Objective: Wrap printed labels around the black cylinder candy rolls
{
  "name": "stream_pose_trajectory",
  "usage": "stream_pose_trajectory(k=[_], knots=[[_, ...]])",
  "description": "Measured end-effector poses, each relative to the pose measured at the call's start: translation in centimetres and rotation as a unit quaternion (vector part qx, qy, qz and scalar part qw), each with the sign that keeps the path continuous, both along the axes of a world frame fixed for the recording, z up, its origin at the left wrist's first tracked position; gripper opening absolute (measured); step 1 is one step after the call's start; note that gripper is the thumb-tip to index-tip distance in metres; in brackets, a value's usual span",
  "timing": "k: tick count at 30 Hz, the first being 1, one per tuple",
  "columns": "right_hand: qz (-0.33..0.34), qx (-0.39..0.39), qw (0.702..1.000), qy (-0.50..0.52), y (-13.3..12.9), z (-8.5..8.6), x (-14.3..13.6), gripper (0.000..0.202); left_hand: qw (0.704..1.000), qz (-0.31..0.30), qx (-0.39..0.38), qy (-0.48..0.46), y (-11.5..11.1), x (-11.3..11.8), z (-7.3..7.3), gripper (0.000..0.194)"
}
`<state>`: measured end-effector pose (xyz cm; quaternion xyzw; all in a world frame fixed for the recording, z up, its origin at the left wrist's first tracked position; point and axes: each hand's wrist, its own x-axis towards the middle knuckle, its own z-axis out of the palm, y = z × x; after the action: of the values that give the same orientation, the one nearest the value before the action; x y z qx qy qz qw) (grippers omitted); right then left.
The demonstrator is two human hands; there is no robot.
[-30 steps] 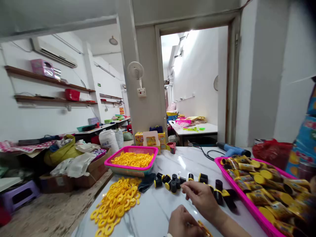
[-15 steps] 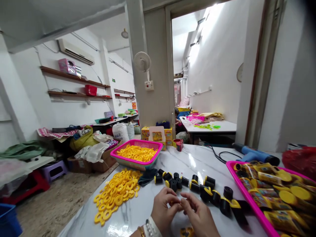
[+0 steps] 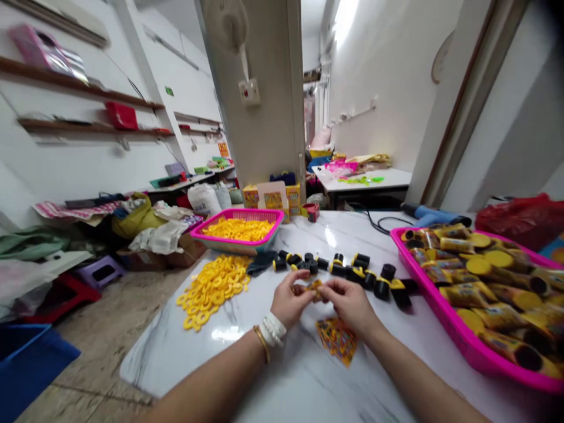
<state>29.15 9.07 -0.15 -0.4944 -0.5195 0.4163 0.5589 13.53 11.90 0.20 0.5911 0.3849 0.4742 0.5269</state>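
Observation:
My left hand (image 3: 289,296) and my right hand (image 3: 348,302) meet over the white marble-patterned table (image 3: 273,376). Between them they pinch a small yellow printed label (image 3: 314,288), partly covered by the fingers. Below the right hand lies a fanned stack of printed yellow-orange labels (image 3: 337,341). Just beyond the hands, black cylinders with yellow rims (image 3: 338,267) are scattered in a row. A heap of yellow plastic rings (image 3: 214,288) lies left of my left hand. A dark cloth (image 3: 261,263) sits beside the heap.
A pink basket (image 3: 275,226) of yellow rings stands at the back left. At right, a larger pink basket (image 3: 445,335) holds several label-wrapped tubes, with a blue heat gun (image 3: 434,216) behind it. Yellow boxes (image 3: 293,200) and a red tape dispenser (image 3: 312,211) stand at the back.
The view has tilted downward, bringing both forearms and the label stack into sight. Now a yellow label shows between the fingers, where little could be made out before.

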Motion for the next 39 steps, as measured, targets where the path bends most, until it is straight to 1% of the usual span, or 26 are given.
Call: stream_pose_trajectory(k=[1,3,4,6,9,10,12,14,16,20,23,25,27,28,32,36,39], knots=[[-0.017,-0.006,1.000,0.004,0.0,0.0,0.2,0.033,1.000,0.005,-0.030,-0.002,0.2,0.0,0.0,0.043],[-0.037,-0.018,0.999,0.000,0.1,-0.2,0.3,0.037,0.997,-0.016,-0.078,-0.001,0.6,-0.1,-0.1,0.036],[-0.041,-0.021,0.999,-0.010,0.2,-0.5,0.3,0.039,0.995,-0.027,-0.091,-0.001,0.7,-0.2,-0.2,0.036],[-0.036,-0.026,0.998,-0.038,0.0,-0.9,0.2,0.042,0.994,-0.044,-0.097,0.005,0.8,-0.2,-0.3,0.040],[-0.014,-0.037,0.997,-0.066,-0.3,-1.4,-0.1,0.047,0.996,-0.037,-0.080,0.030,0.8,-0.2,-0.6,0.045],[-0.010,-0.035,0.997,-0.073,-0.4,-1.4,-0.2,0.048,0.996,-0.026,-0.075,0.039,0.8,-0.2,-0.7,0.047],[-0.020,-0.018,0.996,-0.086,-0.5,-1.3,-0.1,0.048,0.996,0.019,-0.068,0.048,0.9,-0.2,-0.8,0.050],[-0.054,0.006,0.994,-0.099,-0.7,-1.0,0.1,0.046,0.995,0.068,-0.054,0.046,0.9,-0.3,-0.7,0.051],[-0.087,0.022,0.989,-0.115,-0.7,-0.8,0.3,0.046,0.994,0.094,-0.033,0.047,0.7,-0.4,-0.3,0.052],[-0.104,0.052,0.981,-0.157,-0.9,-0.7,0.2,0.044,0.995,0.076,-0.010,0.069,-0.1,-0.4,0.6,0.056],[-0.112,0.091,0.970,-0.196,-1.2,-0.7,-0.2,0.045,0.996,0.056,-0.036,0.064,-0.6,-0.3,0.9,0.057],[-0.119,0.112,0.962,-0.217,-1.3,-0.9,-0.5,0.046,0.996,0.053,-0.061,0.050,-0.6,-0.3,0.8,0.056],[-0.117,0.126,0.962,-0.212,-1.2,-1.2,-0.6,0.045,0.994,0.078,-0.079,0.019,-0.4,-0.3,0.6,0.056],[-0.116,0.133,0.962,-0.207,-1.0,-1.3,-0.6,0.045,0.993,0.080,-0.088,0.011,-0.2,-0.4,0.4,0.058],[-0.106,0.162,0.960,-0.204,-0.4,-1.7,-0.7,0.045,0.993,0.052,-0.102,0.005,0.5,-0.4,0.0,0.061],[-0.095,0.164,0.961,-0.202,-0.6,-1.4,-0.8,0.045,0.992,0.036,-0.122,0.000,0.2,-0.2,0.3,0.058],[-0.095,0.161,0.959,-0.211,-0.9,-1.0,-1.1,0.046,0.994,0.025,-0.102,-0.004,-0.1,-0.2,0.7,0.050]])
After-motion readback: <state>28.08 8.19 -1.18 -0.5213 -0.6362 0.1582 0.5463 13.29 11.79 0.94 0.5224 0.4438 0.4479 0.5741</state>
